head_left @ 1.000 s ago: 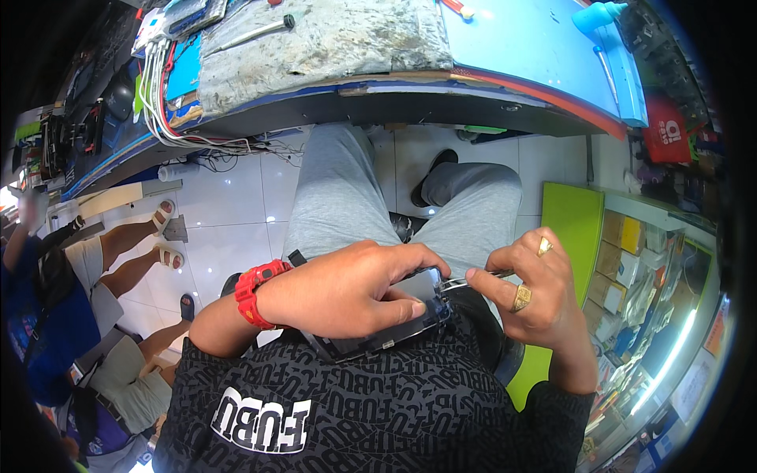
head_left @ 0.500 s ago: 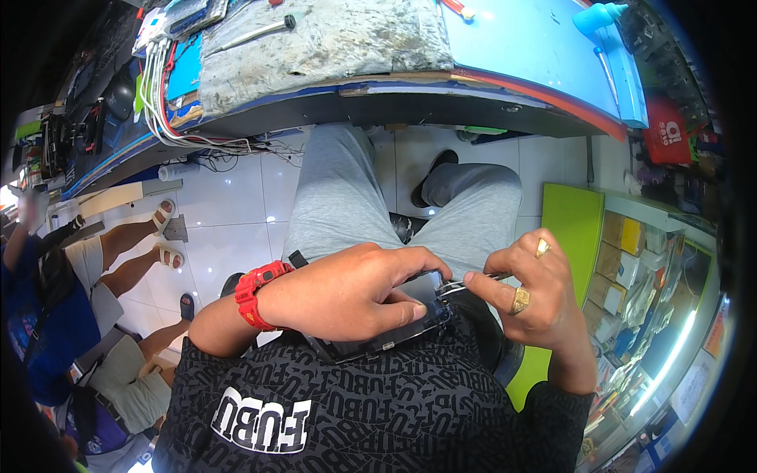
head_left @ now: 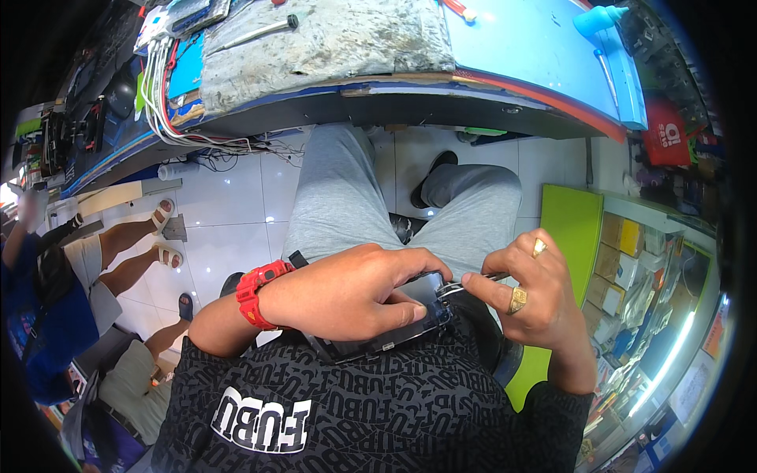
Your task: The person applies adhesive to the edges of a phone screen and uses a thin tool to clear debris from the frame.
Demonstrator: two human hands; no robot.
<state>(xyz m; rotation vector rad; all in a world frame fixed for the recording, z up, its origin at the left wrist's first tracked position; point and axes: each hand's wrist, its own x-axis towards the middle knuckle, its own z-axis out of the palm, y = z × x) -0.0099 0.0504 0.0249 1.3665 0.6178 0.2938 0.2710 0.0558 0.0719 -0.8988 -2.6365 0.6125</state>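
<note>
My left hand (head_left: 359, 292) is closed on a flat dark electronic device (head_left: 374, 345), which lies tilted in front of my black patterned shirt. The thumb presses on its face, and the index finger curls over the far edge. Much of the device is hidden under that hand, so its exact kind does not show. Thin metal tweezers (head_left: 454, 288) are pinched in my right hand (head_left: 532, 292), which wears two gold-coloured rings. Their tips reach the device's right end, beside my left index finger.
Ahead is a workbench with a stained grey cloth (head_left: 331, 47), a screwdriver (head_left: 256, 33) and a light blue mat (head_left: 528, 47) bearing a blue bottle (head_left: 599, 17). White cables (head_left: 162, 102) hang at its left. A glass display case (head_left: 631, 299) stands right; other people (head_left: 130, 378) are at left.
My right hand has shifted very slightly left with the tweezers. My left hand and the device stay nearly still. A person at lower left has moved a little.
</note>
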